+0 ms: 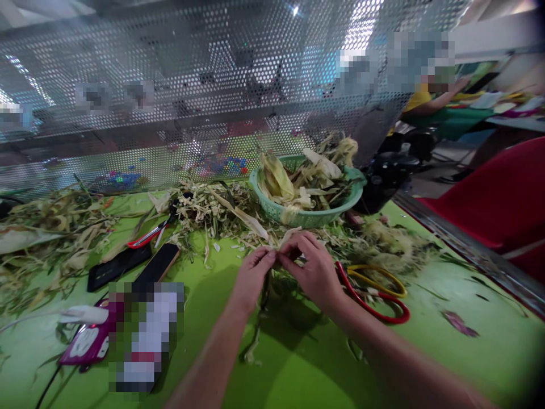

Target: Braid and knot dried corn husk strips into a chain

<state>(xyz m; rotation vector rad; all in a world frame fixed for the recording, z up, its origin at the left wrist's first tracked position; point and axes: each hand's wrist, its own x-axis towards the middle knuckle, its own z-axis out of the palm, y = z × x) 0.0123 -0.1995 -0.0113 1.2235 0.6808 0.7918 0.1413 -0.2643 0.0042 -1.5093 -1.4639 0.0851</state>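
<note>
My left hand (255, 275) and my right hand (313, 270) meet over the green table, fingertips pinched together. Between them is a thin piece of dried corn husk (292, 234), its pale end sticking up behind my right fingers. A dark, twisted strip (264, 292) hangs below my left fingertips; its join to the husk is hidden by the fingers. Just right of my right hand lie scissors (388, 300) with red and yellow handle loops, their blades mostly out of sight. Behind the hands is a green plastic basket (293, 216) heaped with corn husks (276, 179).
Husk scraps (208, 210) pile along the back, below a perforated metal panel (191, 108). At left lie more husks (38, 250), a red utility knife (147, 236), a black phone (119, 267) and a purple power strip (87, 343). A red chair (494, 193) stands right.
</note>
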